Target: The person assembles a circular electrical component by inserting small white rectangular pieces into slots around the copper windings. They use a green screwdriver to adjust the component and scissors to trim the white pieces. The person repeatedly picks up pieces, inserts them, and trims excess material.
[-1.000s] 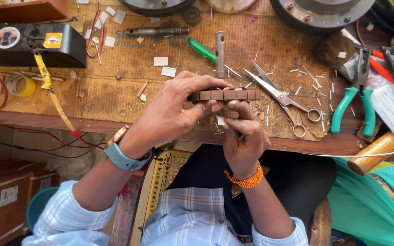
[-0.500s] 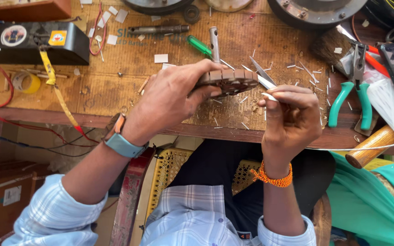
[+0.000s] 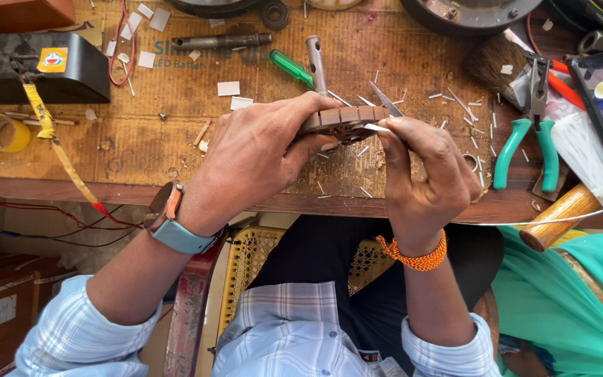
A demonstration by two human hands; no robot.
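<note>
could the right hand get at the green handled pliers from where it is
Probably yes: the green-handled pliers lie uncovered on the bench just beside the right hand, but its fingers are pinching a small white strip.

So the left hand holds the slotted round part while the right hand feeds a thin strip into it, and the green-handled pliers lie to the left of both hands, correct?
Not quite. In the head view the green-handled pliers lie to the right of both hands. The left hand does hold the slotted round part, and the right hand feeds the thin strip.

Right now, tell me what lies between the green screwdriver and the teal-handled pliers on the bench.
In the head view, between the green screwdriver and the teal-handled pliers lie a grey metal tool and scattered white slivers on the bench.
</note>
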